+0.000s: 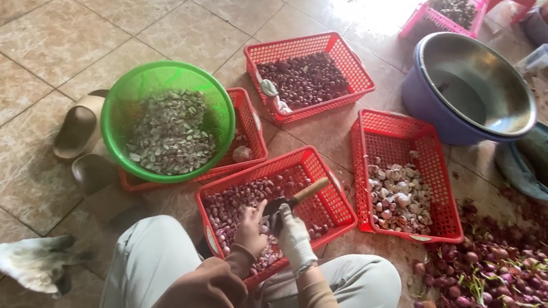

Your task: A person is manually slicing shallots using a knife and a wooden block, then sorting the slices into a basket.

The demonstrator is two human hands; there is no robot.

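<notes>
Beige marbled floor tiles [35,17] fill the upper left of the frame and carry every container. At lower centre, a small reddish shallot, mostly hidden between the two hands, is held over the red plastic lattice basket of peeled shallots [322,211]. The bare left hand [251,230] has its fingers curled shut around the bulb. The right hand [293,235], in a white cloth glove, is closed on a short knife with a pale wooden handle [311,189] that slants toward the upper right, its dark blade laid against the bulb. Judged from this pose, a good cut calls for a firm grip on the bulb, the left fingertips kept behind the edge, shallow strokes, and work held above the basket so the pieces drop inside. Just left, a round green plastic colander of papery skins [167,121] rests on another red basket. To the right, a red basket of pale bulbs [408,183] stands beside a heap of unpeeled shallots with green shoots [513,291] at lower right. A steel bowl nested in a blue basin [474,87] occupies the upper right.
</notes>
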